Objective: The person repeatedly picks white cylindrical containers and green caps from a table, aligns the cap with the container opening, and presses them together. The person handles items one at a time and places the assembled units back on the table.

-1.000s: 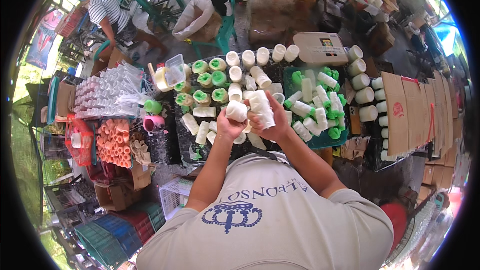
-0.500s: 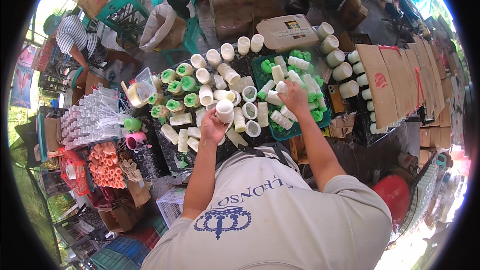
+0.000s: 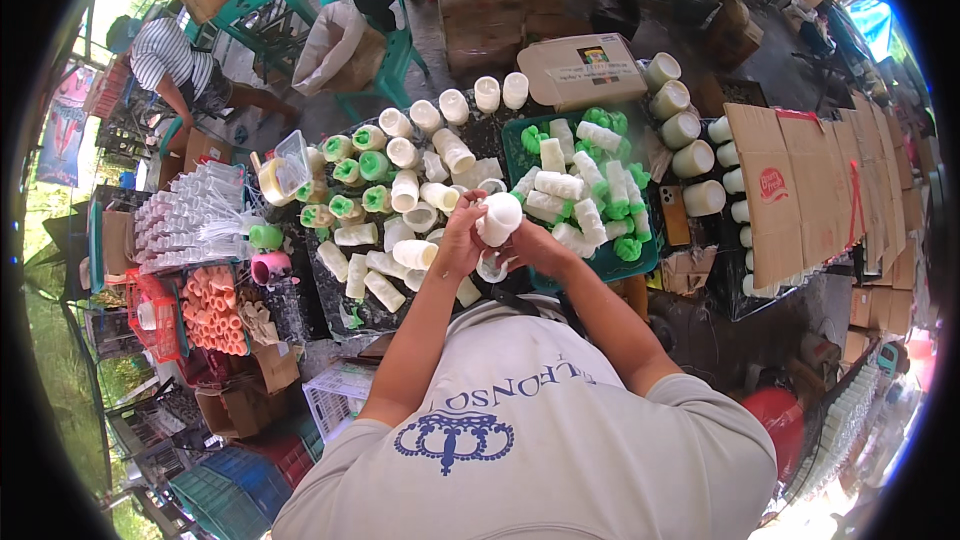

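In front of my chest, a smooth white cylinder (image 3: 498,220) with a rounded end is held up between my hands. My left hand (image 3: 464,236) is closed round its left side. My right hand (image 3: 537,248) meets it from the lower right, fingers curled against its underside and partly hidden. Below and behind them, many rough white hollow cylinders (image 3: 405,190) lie or stand on the black worktable. Several with green insides (image 3: 376,166) stand at the left. To the right, a dark green tray (image 3: 640,267) holds white rolls (image 3: 562,184) and bright green crumpled pieces (image 3: 627,247).
White tubes (image 3: 195,215) and orange pieces (image 3: 212,310) fill crates at the left. Large white cylinders (image 3: 704,198), a phone (image 3: 674,214) and cardboard sheets (image 3: 790,190) are at the right. A flat box (image 3: 580,80) lies behind the tray. Another person (image 3: 175,60) bends at the far left.
My right hand has left the tray and come in beside my left hand. The left hand has moved right with the white cylinder. The view has shifted slightly.
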Motion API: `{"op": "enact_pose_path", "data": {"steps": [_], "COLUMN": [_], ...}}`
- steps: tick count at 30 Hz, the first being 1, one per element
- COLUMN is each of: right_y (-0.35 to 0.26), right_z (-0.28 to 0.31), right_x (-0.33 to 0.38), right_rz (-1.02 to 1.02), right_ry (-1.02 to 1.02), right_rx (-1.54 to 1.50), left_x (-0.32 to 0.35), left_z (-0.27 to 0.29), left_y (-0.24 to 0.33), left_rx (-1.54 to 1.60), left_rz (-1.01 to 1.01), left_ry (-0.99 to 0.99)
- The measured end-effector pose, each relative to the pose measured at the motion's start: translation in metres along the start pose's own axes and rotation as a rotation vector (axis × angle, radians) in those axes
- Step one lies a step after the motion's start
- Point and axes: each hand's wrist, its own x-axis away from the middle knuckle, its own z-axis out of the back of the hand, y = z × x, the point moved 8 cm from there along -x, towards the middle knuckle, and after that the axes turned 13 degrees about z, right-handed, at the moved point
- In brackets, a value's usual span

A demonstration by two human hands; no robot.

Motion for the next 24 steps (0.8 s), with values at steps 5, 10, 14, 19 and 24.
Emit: {"op": "enact_pose_path", "data": {"steps": [5,10,14,19,24], "right_y": [-0.021,-0.034,-0.022,-0.043,-0.058], "right_z": [0.005,-0.005,-0.016,-0.016,-0.044], "right_x": [0.010,0.012,0.007,-0.012,-0.017], "right_rz": [0.211,0.241,0.174,0.430,0.551], "right_ry": [0.275,0.022,0.037,0.231,0.302], "right_rx": [-0.252,-0.676,-0.434,0.482,1.029], "left_x": [-0.019,-0.005,0.021,0.053,0.069], "left_z": [-0.019,0.000,0.003,0.000,0.014], "left_y": [0.010,0.005,0.015,0.036,0.027], "left_rx": [-0.278,-0.295,-0.915,-1.211,-1.384], "left_rz": [-0.210,-0.178,-0.427,-0.558,-0.491], "left_ry": [0.157,0.277,0.638,0.957,1.048]}}
